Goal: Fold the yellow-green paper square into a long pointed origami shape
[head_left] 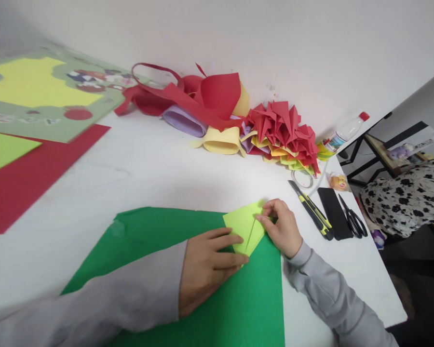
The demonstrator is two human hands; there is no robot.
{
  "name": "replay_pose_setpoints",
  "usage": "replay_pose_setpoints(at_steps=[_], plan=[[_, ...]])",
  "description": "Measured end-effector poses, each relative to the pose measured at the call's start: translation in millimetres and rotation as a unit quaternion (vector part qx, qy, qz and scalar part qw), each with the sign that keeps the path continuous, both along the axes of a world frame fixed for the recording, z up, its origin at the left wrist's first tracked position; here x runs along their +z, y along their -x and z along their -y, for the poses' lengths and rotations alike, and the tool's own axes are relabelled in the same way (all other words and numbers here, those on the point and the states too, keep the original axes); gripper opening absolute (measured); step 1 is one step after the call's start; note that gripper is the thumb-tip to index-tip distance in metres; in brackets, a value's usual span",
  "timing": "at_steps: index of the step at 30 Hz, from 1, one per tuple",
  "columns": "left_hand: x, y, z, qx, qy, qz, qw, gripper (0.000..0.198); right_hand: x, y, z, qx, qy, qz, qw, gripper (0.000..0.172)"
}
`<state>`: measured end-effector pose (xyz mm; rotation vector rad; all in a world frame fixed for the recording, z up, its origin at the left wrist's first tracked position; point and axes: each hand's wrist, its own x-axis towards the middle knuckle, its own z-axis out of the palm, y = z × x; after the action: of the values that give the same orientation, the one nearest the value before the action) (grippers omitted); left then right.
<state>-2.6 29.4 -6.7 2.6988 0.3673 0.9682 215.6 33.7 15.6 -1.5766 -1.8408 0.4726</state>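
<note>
A small light-green folded paper (244, 225) lies on a large dark-green sheet (148, 231) on the white table. My left hand (206, 265) lies flat with its fingers stretched out, pressing the folded paper's lower left edge. At the paper's right corner, my right hand (282, 227) has its fingers pinched together on a fold. Both sleeves are grey.
Folded red, yellow and purple paper shapes (282, 130) pile up at the wall. A utility knife (313, 210), a black case (334, 212), scissors (353, 219), tape (303, 178) and a bottle (347, 129) sit at right. Red and yellow-green sheets (29, 168) lie at left. The table edge (379, 250) drops off at right.
</note>
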Motion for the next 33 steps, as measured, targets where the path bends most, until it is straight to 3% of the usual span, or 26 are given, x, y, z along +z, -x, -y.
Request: replay_pose_setpoints(at_steps=[10, 26, 33], plan=[[-0.8, -2.7, 3.0, 0.009, 0.025, 0.027, 0.999, 0.023, -0.9, 1.9, 3.4, -0.024, -0.008, -0.006, 1.000, 0.025], [-1.9, 0.9, 2.0, 0.000, 0.017, 0.006, 1.000, 0.024, 0.4, 2.4, 4.1, -0.018, -0.013, -0.022, 1.000, 0.024], [-3.4, -0.1, 3.1, 0.013, 0.022, 0.007, 1.000, 0.025, -1.7, 1.0, 4.1, -0.006, -0.042, 0.031, 0.999, 0.022]])
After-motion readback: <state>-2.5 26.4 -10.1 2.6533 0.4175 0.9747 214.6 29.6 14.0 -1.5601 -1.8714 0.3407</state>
